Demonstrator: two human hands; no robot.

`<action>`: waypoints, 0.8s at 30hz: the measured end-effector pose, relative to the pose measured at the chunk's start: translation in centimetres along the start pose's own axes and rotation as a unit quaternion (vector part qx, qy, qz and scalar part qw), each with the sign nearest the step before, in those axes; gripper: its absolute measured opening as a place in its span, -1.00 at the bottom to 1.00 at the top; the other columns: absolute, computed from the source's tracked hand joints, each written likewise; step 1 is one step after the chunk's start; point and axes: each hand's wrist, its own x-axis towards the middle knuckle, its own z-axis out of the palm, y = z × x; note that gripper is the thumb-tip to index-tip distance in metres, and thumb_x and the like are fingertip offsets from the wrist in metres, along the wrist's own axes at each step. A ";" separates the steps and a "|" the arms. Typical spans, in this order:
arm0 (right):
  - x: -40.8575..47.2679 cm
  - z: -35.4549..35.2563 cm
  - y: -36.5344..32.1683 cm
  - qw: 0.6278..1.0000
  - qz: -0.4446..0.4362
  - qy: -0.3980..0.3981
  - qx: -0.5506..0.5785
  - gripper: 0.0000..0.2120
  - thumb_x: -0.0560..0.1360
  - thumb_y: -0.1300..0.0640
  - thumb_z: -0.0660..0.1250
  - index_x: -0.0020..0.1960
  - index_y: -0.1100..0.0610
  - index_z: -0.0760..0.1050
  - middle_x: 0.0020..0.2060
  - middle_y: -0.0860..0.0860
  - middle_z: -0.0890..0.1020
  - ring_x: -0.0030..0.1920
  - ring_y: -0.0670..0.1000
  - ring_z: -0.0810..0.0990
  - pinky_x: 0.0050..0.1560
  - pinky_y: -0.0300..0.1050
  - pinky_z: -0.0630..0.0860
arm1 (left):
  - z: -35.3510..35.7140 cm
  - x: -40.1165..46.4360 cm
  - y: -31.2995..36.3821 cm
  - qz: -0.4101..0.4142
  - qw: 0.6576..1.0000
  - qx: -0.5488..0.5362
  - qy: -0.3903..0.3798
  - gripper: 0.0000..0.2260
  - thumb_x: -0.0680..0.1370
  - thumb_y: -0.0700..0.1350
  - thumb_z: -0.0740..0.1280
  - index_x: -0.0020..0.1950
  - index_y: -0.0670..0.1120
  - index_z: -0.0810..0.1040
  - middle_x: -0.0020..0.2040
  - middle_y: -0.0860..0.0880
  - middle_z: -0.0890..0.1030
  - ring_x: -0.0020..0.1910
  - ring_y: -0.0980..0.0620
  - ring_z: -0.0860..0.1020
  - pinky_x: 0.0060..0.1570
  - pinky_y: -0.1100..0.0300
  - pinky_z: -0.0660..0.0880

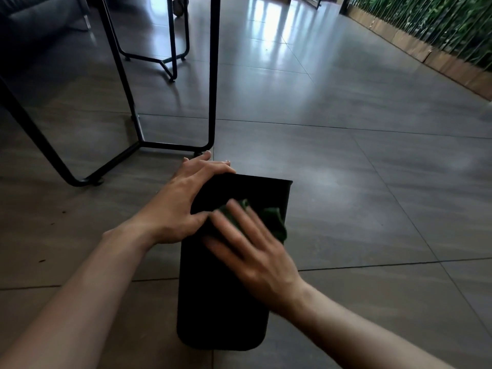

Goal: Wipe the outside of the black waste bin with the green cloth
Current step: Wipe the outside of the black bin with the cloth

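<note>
The black waste bin (213,296) lies on its side on the floor, its open end pointing away from me. My left hand (183,201) grips its far left edge, fingers curved over the rim and thumb on the upper side. My right hand (247,246) lies flat on the bin's upper side, fingers spread and blurred, and presses the green cloth (274,222) against it. Most of the cloth is hidden under that hand; a crumpled part sticks out past the fingers at the right.
Black metal table legs (211,75) stand just beyond the bin, with a foot bar on the floor near my left fingertips. A second leg frame (170,59) is farther back. A green plant wall with a wooden base (426,49) runs along the right.
</note>
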 end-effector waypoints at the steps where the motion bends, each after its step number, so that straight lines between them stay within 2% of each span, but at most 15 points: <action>1: -1.1 0.2 -0.6 0.999 -0.047 -0.028 -0.001 -0.65 0.73 0.18 0.24 0.51 0.12 0.46 0.57 0.20 0.39 0.63 0.33 0.19 0.60 0.27 0.25 | 0.0 -0.1 -0.1 -0.002 1.000 0.000 -0.003 -0.24 0.37 -0.23 0.51 0.44 0.25 0.28 0.50 0.21 0.30 0.58 0.19 0.01 0.56 0.06 -0.03; 3: -2.9 0.0 -0.8 0.992 -0.109 -0.066 -0.014 -0.65 0.74 0.19 0.22 0.51 0.06 0.46 0.57 0.15 0.40 0.63 0.30 0.20 0.58 0.22 0.29 | 0.1 -0.2 0.1 -0.005 1.000 -0.002 -0.008 -0.23 0.37 -0.17 0.54 0.44 0.26 0.27 0.51 0.21 0.29 0.58 0.21 -0.01 0.56 0.03 -0.05; 5: -3.0 -0.6 -0.3 0.991 -0.112 -0.073 -0.027 -0.65 0.74 0.18 0.21 0.51 0.02 0.46 0.57 0.13 0.40 0.63 0.28 0.23 0.56 0.19 0.32 | 0.1 -0.1 0.1 -0.008 1.000 -0.004 -0.006 -0.24 0.37 -0.16 0.54 0.44 0.26 0.27 0.51 0.21 0.30 0.58 0.21 -0.01 0.56 0.03 -0.03; 10: -2.5 -1.8 0.1 0.999 0.021 -0.027 -0.023 -0.69 0.74 0.10 0.22 0.45 0.04 0.54 0.52 0.16 0.47 0.56 0.30 0.35 0.52 0.24 0.39 | -0.4 -0.2 0.1 -0.027 1.000 -0.014 -0.005 -0.25 0.37 -0.18 0.54 0.43 0.24 0.29 0.50 0.21 0.29 0.57 0.23 -0.01 0.55 -0.04 0.06; 13: -3.5 -2.7 -0.2 0.998 0.004 -0.054 -0.041 -0.70 0.75 0.14 0.16 0.39 0.06 0.56 0.47 0.18 0.53 0.46 0.34 0.48 0.35 0.26 0.52 | -0.5 -0.5 0.0 -0.035 0.999 -0.019 -0.001 -0.26 0.36 -0.21 0.54 0.42 0.20 0.32 0.49 0.18 0.31 0.58 0.22 0.00 0.56 -0.09 0.05; 15: -3.7 -3.9 0.8 0.998 0.023 -0.056 -0.029 -0.71 0.73 0.19 0.18 0.37 0.12 0.57 0.45 0.23 0.52 0.38 0.38 0.53 0.31 0.26 0.52 | -0.8 -0.7 -0.1 -0.048 0.998 -0.028 0.004 -0.28 0.36 -0.23 0.54 0.40 0.19 0.33 0.48 0.18 0.32 0.58 0.22 0.00 0.56 -0.11 0.02; 17: -3.1 -5.4 2.8 0.990 0.142 -0.012 0.012 -0.73 0.63 0.29 0.29 0.28 0.16 0.62 0.35 0.25 0.55 0.29 0.33 0.55 0.29 0.14 0.51 | -1.3 -1.1 -0.4 -0.066 0.997 -0.035 0.009 -0.30 0.35 -0.24 0.54 0.38 0.17 0.35 0.46 0.18 0.33 0.58 0.21 0.01 0.56 -0.10 0.01; 19: -2.5 -6.9 5.9 0.942 0.326 0.042 0.065 -0.73 0.54 0.33 0.36 0.16 0.09 0.65 0.17 0.15 0.62 0.12 0.18 0.62 0.13 -0.14 0.54 | -1.9 -1.5 -0.6 -0.087 0.995 -0.038 0.008 -0.30 0.35 -0.24 0.54 0.37 0.18 0.36 0.47 0.15 0.31 0.58 0.21 0.01 0.56 -0.10 0.02; 20: -1.9 -7.8 7.6 0.897 0.425 0.050 0.108 -0.77 0.54 0.28 0.38 0.10 0.01 0.63 0.07 0.10 0.66 0.02 0.12 0.66 0.03 -0.24 0.57 | -2.3 -1.7 -0.7 -0.098 0.994 -0.040 0.004 -0.30 0.35 -0.24 0.55 0.36 0.20 0.36 0.49 0.13 0.30 0.58 0.20 0.00 0.56 -0.10 0.02; 22: -0.7 -9.2 10.4 0.773 0.593 0.049 0.220 -0.96 0.54 0.05 0.45 -0.02 -0.05 0.60 -0.09 0.07 0.71 -0.15 0.10 0.73 -0.17 -0.15 0.66 | -2.8 -2.1 -0.6 -0.115 0.992 -0.049 -0.007 -0.31 0.35 -0.24 0.55 0.33 0.23 0.36 0.53 0.12 0.27 0.59 0.18 -0.01 0.56 -0.11 0.03; 23: -0.2 -9.5 11.6 0.733 0.632 0.036 0.249 -0.84 0.53 -0.09 0.49 -0.04 -0.02 0.61 -0.14 0.06 0.72 -0.23 0.05 0.75 -0.29 -0.16 0.64 | -3.0 -2.3 -0.6 -0.116 0.992 -0.052 -0.013 -0.32 0.35 -0.25 0.55 0.32 0.23 0.37 0.53 0.14 0.28 0.59 0.19 -0.01 0.56 -0.10 0.04; 24: 0.1 -9.5 12.5 0.712 0.647 0.016 0.272 -0.74 0.49 -0.19 0.51 -0.04 -0.01 0.61 -0.17 0.07 0.73 -0.31 -0.02 0.74 -0.40 -0.19 0.59 | -3.2 -2.5 -0.5 -0.110 0.992 -0.054 -0.018 -0.33 0.35 -0.26 0.55 0.31 0.21 0.38 0.50 0.18 0.31 0.58 0.21 -0.01 0.56 -0.08 0.04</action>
